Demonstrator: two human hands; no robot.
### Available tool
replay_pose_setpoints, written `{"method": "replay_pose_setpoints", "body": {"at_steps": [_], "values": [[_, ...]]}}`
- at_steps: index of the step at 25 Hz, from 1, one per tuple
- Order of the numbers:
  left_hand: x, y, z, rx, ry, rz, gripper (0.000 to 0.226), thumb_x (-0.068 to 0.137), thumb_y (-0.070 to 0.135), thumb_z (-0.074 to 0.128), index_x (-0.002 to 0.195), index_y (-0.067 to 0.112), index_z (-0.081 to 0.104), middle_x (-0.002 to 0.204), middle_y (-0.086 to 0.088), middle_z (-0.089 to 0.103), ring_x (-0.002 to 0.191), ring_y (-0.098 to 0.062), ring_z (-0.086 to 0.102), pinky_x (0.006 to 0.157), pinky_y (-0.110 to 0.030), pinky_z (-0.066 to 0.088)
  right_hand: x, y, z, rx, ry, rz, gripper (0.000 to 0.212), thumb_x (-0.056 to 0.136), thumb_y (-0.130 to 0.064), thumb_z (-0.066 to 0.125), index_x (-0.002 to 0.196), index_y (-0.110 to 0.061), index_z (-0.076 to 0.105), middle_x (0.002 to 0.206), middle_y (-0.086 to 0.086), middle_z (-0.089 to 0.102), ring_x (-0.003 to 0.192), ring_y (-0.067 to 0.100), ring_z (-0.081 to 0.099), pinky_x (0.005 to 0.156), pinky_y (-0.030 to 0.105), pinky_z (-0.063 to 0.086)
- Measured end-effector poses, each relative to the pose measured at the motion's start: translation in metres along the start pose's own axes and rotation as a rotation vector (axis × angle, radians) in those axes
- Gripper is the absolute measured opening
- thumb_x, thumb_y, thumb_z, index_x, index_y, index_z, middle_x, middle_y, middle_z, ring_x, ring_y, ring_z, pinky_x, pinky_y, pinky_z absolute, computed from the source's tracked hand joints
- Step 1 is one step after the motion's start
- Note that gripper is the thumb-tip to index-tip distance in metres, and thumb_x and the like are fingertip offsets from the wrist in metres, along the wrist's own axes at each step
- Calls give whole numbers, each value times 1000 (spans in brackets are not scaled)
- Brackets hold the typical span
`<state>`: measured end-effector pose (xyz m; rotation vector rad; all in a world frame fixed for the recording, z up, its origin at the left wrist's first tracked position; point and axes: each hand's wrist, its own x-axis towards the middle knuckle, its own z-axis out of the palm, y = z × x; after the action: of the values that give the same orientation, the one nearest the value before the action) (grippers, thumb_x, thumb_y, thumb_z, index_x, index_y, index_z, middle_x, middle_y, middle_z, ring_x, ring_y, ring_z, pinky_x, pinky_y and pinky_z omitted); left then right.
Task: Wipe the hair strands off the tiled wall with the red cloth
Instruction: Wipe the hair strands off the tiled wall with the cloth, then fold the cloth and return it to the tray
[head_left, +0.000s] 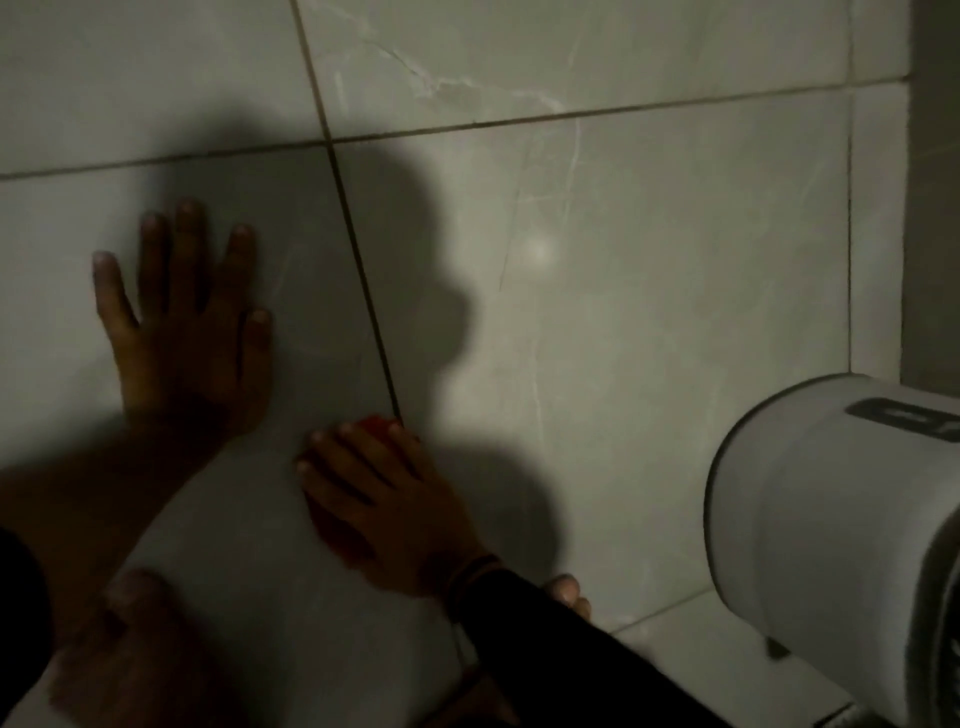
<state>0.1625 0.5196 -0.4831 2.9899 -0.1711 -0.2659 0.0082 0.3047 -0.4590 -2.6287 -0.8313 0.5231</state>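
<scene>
My right hand (384, 499) presses the red cloth (375, 427) flat against the grey tiled wall (649, 312), low down beside a dark vertical grout line. Only small red edges of the cloth show above and below my fingers. My left hand (182, 322) lies flat on the tile to the left, fingers spread, holding nothing. The light is dim and my shadow covers the middle of the wall. I cannot make out any hair strands on the tiles.
A white rounded appliance (831, 519) juts out from the wall at the lower right. A wall corner (906, 208) runs down the right edge. Bare toes (569, 592) show beyond my right sleeve, and a knee (135, 649) sits at the lower left.
</scene>
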Motion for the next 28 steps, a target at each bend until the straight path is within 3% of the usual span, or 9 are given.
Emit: {"method": "replay_pose_setpoints", "body": {"at_steps": [3,5,7,9,12,14,19,23,28], "values": [[3,8,-14,-37,-85,-5,73,107,51,24,176,30,9,185,-13,0,171,-43,0,125,-41,-31,-64,43,-20,8,73,137,51,115,-38,39,161,-19,48,169,11,48,159,36,39,136,54,19],[0,-3,-9,7,-173,-85,73,109,53,26,175,29,6,185,-15,-2,170,-44,1,132,-53,-14,-89,87,-30,63,144,551,55,111,-32,47,163,-14,45,171,17,43,160,40,38,136,56,23],[2,14,-28,45,-347,-148,73,108,50,38,173,26,13,184,-19,5,169,-47,8,132,-66,7,-105,115,-55,425,261,1009,58,112,-22,47,167,-8,36,175,18,34,165,37,30,138,56,18],[1,65,-72,-14,-506,-181,65,104,48,47,161,18,38,173,-25,30,160,-48,31,126,-71,28,-117,105,-96,977,518,1224,53,114,-7,49,165,-3,36,166,16,49,153,32,49,136,57,28],[-29,178,-144,-357,-730,-155,65,108,49,52,163,16,49,172,-16,45,158,-36,43,130,-49,33,-141,60,-166,1431,772,1342,32,114,-9,50,145,-13,55,115,-1,73,97,21,71,93,45,65],[-53,261,-194,-588,-911,-112,63,109,45,54,164,16,50,173,-9,46,162,-27,41,128,-29,28,-169,30,-216,1515,862,1406,13,112,-13,56,123,-17,61,102,2,72,89,22,70,71,32,67],[-92,404,-303,-891,-1199,-50,20,103,21,69,120,22,78,109,-1,81,107,-22,75,79,-13,60,-257,-19,-320,1680,1208,1480,10,106,-9,63,107,-16,70,106,10,79,98,23,77,75,32,67],[-107,491,-354,-778,-1289,118,38,95,7,74,125,29,69,114,-14,79,95,-21,74,98,-39,63,-336,-11,-363,1765,1425,1611,27,95,-6,53,114,-11,72,120,24,77,116,51,69,98,71,59],[-119,598,-337,-579,-1158,423,45,93,19,71,135,34,67,101,0,78,88,-14,73,86,-36,65,-408,58,-371,1669,1470,1763,35,96,0,49,106,-24,73,102,6,76,105,34,68,78,36,59]]}}
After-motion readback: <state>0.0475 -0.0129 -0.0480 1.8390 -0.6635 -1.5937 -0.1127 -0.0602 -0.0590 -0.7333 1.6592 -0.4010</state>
